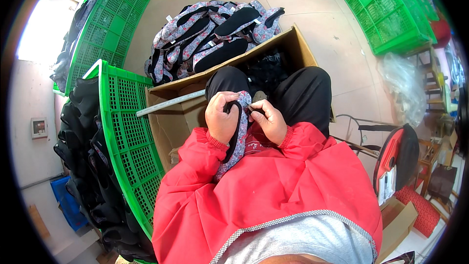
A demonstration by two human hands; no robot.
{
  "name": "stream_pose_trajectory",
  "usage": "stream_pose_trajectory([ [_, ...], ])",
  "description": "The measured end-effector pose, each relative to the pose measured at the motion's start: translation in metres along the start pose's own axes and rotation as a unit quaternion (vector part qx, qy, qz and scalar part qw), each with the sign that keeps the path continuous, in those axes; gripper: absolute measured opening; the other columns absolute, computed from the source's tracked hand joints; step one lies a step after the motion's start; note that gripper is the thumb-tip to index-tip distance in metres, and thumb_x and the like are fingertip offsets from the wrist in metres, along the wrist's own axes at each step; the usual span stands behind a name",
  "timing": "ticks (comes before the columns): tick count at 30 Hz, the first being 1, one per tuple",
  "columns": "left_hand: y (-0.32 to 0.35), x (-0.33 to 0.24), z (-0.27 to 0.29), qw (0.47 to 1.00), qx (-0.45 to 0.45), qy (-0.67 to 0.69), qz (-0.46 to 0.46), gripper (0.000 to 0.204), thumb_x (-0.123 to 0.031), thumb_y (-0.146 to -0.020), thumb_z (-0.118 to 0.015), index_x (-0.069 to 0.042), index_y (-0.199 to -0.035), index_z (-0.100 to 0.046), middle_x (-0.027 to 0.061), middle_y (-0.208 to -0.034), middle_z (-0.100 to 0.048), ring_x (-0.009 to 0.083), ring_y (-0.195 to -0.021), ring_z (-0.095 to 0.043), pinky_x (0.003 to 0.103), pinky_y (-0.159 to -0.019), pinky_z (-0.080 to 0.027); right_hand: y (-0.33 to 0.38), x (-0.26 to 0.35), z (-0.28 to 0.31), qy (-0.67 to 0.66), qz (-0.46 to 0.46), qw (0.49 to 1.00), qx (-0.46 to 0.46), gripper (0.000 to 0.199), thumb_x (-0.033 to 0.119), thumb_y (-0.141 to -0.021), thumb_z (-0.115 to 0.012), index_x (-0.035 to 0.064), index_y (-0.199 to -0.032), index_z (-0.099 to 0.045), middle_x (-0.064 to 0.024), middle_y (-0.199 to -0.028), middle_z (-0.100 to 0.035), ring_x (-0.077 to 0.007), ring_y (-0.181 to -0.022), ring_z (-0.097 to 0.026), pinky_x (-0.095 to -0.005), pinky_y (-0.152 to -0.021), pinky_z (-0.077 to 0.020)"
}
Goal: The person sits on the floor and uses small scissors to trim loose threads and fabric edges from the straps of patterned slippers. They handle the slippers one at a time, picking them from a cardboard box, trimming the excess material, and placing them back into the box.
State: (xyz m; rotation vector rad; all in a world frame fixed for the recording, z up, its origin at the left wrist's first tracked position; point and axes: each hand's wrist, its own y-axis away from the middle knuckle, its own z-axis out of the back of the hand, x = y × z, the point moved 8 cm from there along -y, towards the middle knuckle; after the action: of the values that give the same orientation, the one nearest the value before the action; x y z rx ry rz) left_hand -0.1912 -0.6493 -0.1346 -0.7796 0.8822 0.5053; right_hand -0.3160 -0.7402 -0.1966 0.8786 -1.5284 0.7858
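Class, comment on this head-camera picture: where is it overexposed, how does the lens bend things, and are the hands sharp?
In the head view, a bright patch at upper left is burnt out to white; the near green crate bows with the fisheye curve, and the corners go black; the left hand and right hand look fairly sharp.

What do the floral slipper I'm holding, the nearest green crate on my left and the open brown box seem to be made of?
Floral slipper: probably matte printed fabric, judging by its soft bend.
Green crate: likely moulded plastic, slightly shiny, with uniform colour and gridded walls.
Brown box: apparently cardboard, dull, with thin cut edges.
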Motion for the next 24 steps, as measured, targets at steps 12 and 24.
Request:
stream_pose_trajectory([
  [12,0.000,-0.001,-0.003,1.000,0.002,-0.002,-0.011,0.020,0.011,-0.069,-0.061,-0.001,-0.084,-0.063,0.0122,-0.090,-0.069,0.0291,-0.087,-0.067,0.034,-0.080,-0.053,-0.002,0.003,0.000,0.062,0.015,0.998,0.006,0.017,0.012,-0.099,-0.059,0.0011,-0.111,-0.056,-0.0089,-0.093,-0.066,-0.0160,-0.084,-0.068,-0.0285,-0.077,-0.0516],
  [24,0.001,0.003,-0.001,0.997,-0.018,-0.046,0.055,0.018,0.003,-0.070,-0.067,-0.002,-0.086,-0.061,0.0116,-0.089,-0.066,0.0311,-0.088,-0.065,0.036,-0.082,-0.051,-0.007,-0.021,0.008,-0.225,-0.121,0.965,-0.066,0.022,0.012,-0.098,-0.062,0.0017,-0.116,-0.054,-0.0005,-0.093,-0.058,-0.0050,-0.078,-0.052,-0.0191,-0.070,-0.0442],
])
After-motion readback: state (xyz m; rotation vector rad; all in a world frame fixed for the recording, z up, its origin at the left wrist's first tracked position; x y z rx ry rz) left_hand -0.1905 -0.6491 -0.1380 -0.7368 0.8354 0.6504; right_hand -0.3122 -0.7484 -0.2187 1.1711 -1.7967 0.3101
